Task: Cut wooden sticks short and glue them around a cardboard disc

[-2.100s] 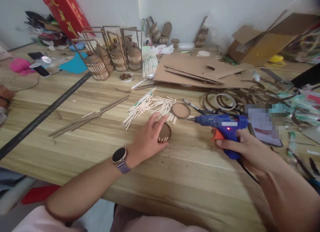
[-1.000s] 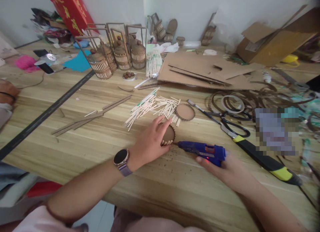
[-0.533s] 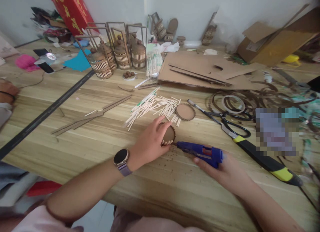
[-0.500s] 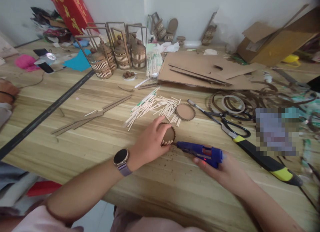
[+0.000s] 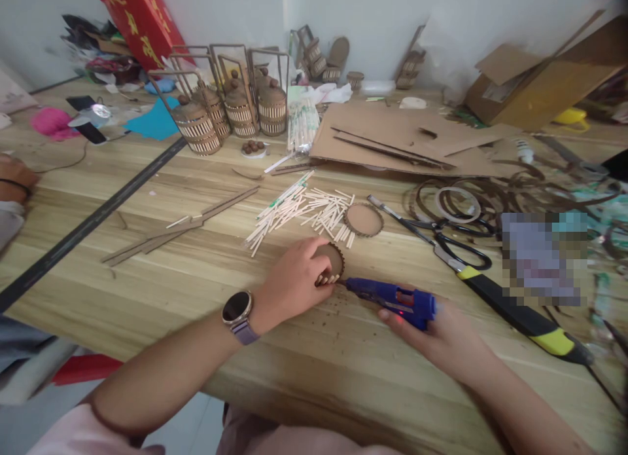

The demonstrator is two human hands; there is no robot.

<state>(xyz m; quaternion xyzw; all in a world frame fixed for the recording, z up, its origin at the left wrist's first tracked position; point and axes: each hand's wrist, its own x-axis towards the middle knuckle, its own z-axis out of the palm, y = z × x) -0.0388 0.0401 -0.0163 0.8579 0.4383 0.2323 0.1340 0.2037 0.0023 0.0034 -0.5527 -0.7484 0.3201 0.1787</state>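
evidently, in the head view, the left hand (image 5: pixel 299 275) curls over the nine-o'clock side of a ridge-edged cardboard disc (image 5: pixel 335 257), likely to steady it, though whether its bent fingers pinch anything i cannot tell. the right hand (image 5: pixel 444 334) is wrapped round a blue hot-glue gun (image 5: pixel 387 298), tilted so its tip meets or nearly meets the disc's five-o'clock rim beside short wooden pegs (image 5: pixel 328 280), with loose sticks (image 5: pixel 324 209) at twelve o'clock, presumably for easy reach.

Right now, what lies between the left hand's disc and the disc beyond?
In the head view, ends of loose sticks lie between the near disc and far disc.
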